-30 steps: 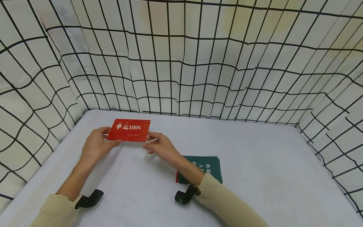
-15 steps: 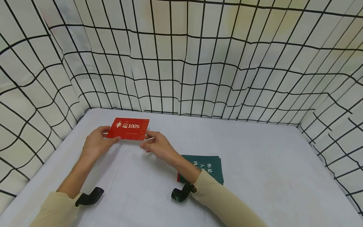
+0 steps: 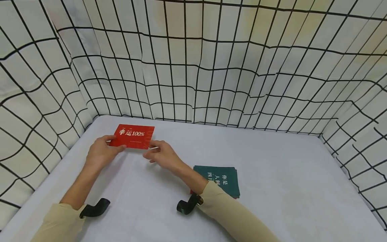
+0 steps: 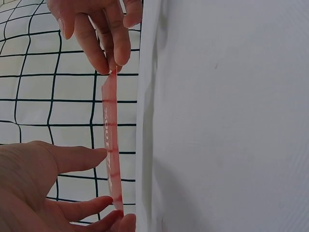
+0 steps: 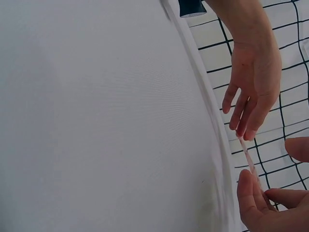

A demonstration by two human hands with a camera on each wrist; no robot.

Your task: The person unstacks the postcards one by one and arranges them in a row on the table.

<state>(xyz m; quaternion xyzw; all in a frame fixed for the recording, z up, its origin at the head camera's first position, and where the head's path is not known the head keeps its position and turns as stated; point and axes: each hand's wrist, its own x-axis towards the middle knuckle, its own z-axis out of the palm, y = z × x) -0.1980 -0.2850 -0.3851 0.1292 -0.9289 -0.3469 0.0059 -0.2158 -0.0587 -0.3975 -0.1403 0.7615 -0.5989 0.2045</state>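
White table (image 3: 284, 174), red card (image 3: 133, 137) between fingers (image 4: 87, 209)

Between the left fingers (image 3: 109, 137) and right fingers (image 3: 155, 144) I read 幸运100% in white on the flat red rectangular card (image 3: 133, 137); the line beneath is too tiny to make out. Nearer the person than the right fingers, white 你是, 人间 and 四 stand on a dark green rectangular card (image 3: 231, 183), the following character partly covered by the right forearm (image 3: 192, 178).

Netting (image 3: 185, 64) behind red card (image 3: 132, 136), free table (image 3: 287, 174) far right
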